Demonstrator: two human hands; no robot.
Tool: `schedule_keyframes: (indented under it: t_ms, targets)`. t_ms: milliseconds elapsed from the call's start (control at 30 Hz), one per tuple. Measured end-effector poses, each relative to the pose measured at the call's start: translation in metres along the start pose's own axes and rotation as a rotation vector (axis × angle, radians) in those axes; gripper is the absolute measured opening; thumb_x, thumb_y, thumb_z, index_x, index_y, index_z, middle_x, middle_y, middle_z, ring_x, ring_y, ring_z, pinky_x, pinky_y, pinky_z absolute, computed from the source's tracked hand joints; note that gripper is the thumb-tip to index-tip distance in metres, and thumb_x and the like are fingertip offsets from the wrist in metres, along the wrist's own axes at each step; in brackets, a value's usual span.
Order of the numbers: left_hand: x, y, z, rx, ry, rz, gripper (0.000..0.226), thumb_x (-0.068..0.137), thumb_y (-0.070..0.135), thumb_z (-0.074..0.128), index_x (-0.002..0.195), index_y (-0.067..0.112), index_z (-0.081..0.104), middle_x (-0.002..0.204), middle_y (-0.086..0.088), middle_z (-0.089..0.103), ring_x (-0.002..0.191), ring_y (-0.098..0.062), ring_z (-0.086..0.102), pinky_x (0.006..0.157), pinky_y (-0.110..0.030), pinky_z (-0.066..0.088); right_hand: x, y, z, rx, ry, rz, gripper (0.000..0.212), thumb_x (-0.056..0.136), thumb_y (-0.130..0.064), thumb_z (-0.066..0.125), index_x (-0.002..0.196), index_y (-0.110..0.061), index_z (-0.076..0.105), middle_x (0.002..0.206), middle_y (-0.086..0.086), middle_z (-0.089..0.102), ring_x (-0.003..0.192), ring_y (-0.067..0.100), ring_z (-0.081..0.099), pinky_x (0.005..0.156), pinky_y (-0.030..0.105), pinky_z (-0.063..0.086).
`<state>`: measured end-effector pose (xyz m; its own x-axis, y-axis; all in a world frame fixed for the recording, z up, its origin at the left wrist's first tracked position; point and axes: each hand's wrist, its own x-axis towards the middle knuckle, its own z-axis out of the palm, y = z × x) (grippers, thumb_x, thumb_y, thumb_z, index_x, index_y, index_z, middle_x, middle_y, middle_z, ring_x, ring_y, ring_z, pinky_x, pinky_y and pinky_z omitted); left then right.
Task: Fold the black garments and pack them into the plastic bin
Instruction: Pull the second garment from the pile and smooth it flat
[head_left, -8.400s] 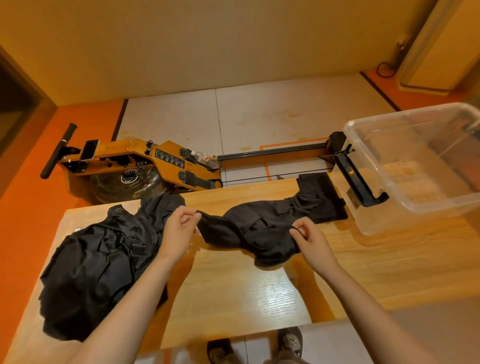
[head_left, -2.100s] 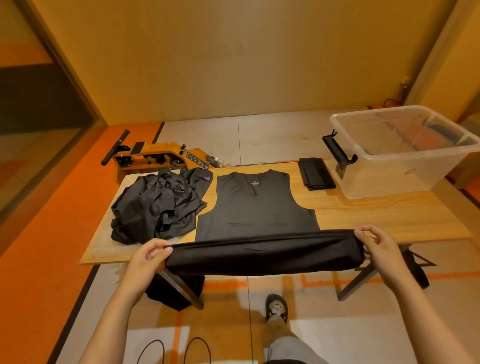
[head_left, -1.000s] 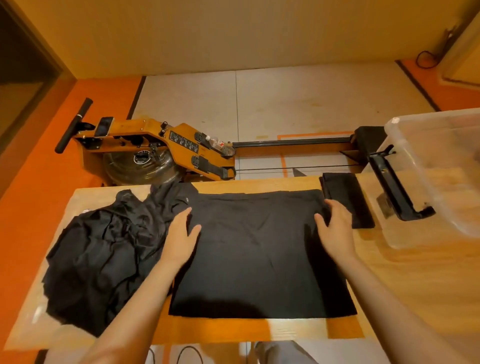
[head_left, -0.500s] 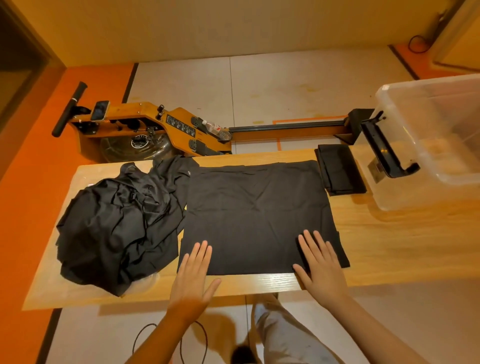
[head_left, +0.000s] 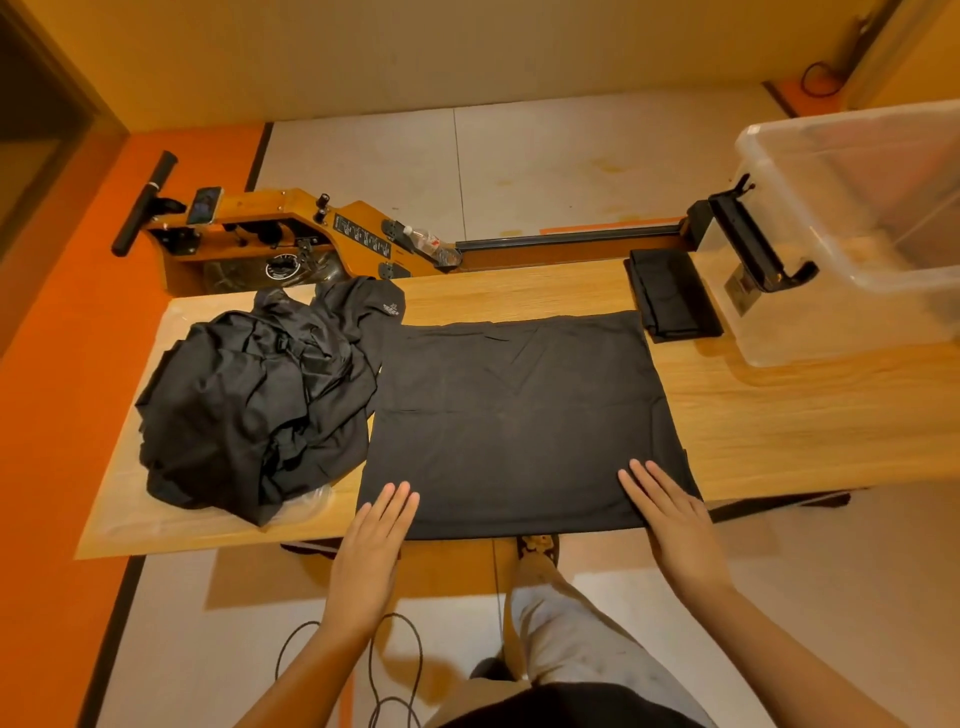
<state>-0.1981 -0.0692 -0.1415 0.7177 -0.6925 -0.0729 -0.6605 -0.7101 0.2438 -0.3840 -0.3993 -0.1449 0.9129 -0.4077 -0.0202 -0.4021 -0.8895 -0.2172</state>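
Head view looks down on the wooden table (head_left: 779, 415), where a black garment (head_left: 519, 415) lies spread flat across the table's middle, its hem at the table's near edge. The left hand (head_left: 376, 525) rests flat on the garment's near left corner, fingers straight and together, gripping nothing. The right hand (head_left: 665, 506) presses the near right corner the same way, fingers slightly fanned.

A crumpled pile of black garments (head_left: 254, 395) sits on the table's left end (its small pale logo is too small to read). At the table's far right, a folded black piece (head_left: 672, 293) lies just beside the clear plastic bin (head_left: 831, 322). The bin is cut off by the frame's edge, and its contents are hard to make out. Behind the table's far edge, a rowing machine (head_left: 291, 228) is partly hidden.
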Motion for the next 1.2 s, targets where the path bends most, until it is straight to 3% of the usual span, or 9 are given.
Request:
schedule_keyframes:
  t_ms: [133,233,333,433,567,667,833,1000,1200]
  targets:
    - [-0.003,-0.006,-0.005,-0.118,0.010,-0.019,0.087,0.069,-0.026,0.059,0.143,0.016,0.041,0.150,0.001,0.037,0.141,-0.017,0.031,0.117,-0.019,0.004,-0.007,0.005,-0.008,0.207,0.021,0.058,0.074,0.079,0.020,0.055,0.139,-0.021,0.048,0.142,0.004,0.050,0.132,0.023,0.046,0.101,0.038,0.040]
    - [0.004,-0.013,-0.025,-0.245,0.074,-0.073,0.049,0.094,-0.003,0.049,0.138,0.018,0.050,0.145,0.002,0.046,0.137,-0.015,0.040,0.113,-0.024,0.026,-0.003,-0.001,-0.036,0.316,0.047,0.137,0.049,0.090,0.006,0.054,0.133,-0.017,0.055,0.131,0.007,0.059,0.121,0.026,0.056,0.099,0.033,0.041]
    - [0.020,-0.018,-0.063,-0.222,0.193,-0.113,0.025,0.100,0.013,0.047,0.120,0.018,0.062,0.110,-0.003,0.068,0.105,-0.023,0.062,0.086,-0.031,0.048,0.012,-0.009,-0.072,0.359,0.186,0.140,0.030,0.093,-0.003,0.055,0.120,-0.012,0.064,0.110,0.007,0.069,0.101,0.027,0.065,0.082,0.030,0.047]
    - [0.043,-0.020,-0.112,-0.282,0.314,-0.121,0.017,0.100,0.019,0.049,0.106,0.015,0.064,0.089,0.001,0.067,0.079,-0.017,0.063,0.061,-0.024,0.040,0.033,-0.020,-0.114,0.452,0.309,0.134,0.019,0.095,-0.009,0.054,0.109,-0.014,0.066,0.090,-0.001,0.067,0.082,0.018,0.064,0.064,0.025,0.046]
    - [0.072,-0.026,-0.180,-0.345,0.474,-0.118,0.016,0.097,0.021,0.056,0.103,0.012,0.068,0.087,0.001,0.067,0.071,-0.007,0.057,0.061,-0.019,0.041,0.054,-0.041,-0.172,0.599,0.427,0.086,0.016,0.095,-0.012,0.055,0.104,-0.018,0.067,0.088,-0.011,0.063,0.083,-0.002,0.058,0.067,0.011,0.043]
    - [0.091,-0.031,-0.230,-0.351,0.561,-0.123,0.017,0.095,0.022,0.059,0.103,0.012,0.070,0.089,0.000,0.068,0.076,-0.014,0.060,0.067,-0.024,0.046,0.063,-0.058,-0.213,0.681,0.430,0.017,0.015,0.094,-0.014,0.057,0.100,-0.025,0.066,0.093,-0.022,0.061,0.090,-0.014,0.055,0.071,0.009,0.044]
    - [0.123,-0.036,-0.309,-0.555,0.645,-0.159,0.008,0.094,0.019,0.061,0.095,0.014,0.068,0.093,0.004,0.063,0.093,-0.014,0.057,0.084,-0.032,0.044,0.085,-0.083,-0.274,0.763,0.483,-0.090,0.011,0.093,-0.014,0.059,0.093,-0.021,0.068,0.091,-0.014,0.066,0.088,-0.011,0.058,0.072,0.007,0.045]
    - [0.121,-0.043,-0.336,-0.648,0.494,-0.182,0.009,0.094,0.012,0.059,0.097,0.013,0.067,0.092,0.014,0.061,0.086,0.004,0.053,0.083,-0.025,0.039,0.105,-0.093,-0.309,0.854,0.521,-0.143,0.011,0.093,-0.015,0.059,0.092,-0.018,0.070,0.086,-0.007,0.068,0.081,-0.002,0.062,0.067,0.013,0.048]
    - [0.111,-0.044,-0.355,-0.692,0.575,-0.153,0.008,0.092,0.010,0.061,0.094,0.012,0.069,0.091,0.005,0.066,0.085,-0.003,0.060,0.076,-0.019,0.043,0.114,-0.092,-0.330,0.881,0.448,-0.171,0.013,0.093,-0.014,0.059,0.089,-0.022,0.068,0.082,-0.006,0.068,0.078,-0.003,0.063,0.063,0.010,0.048]
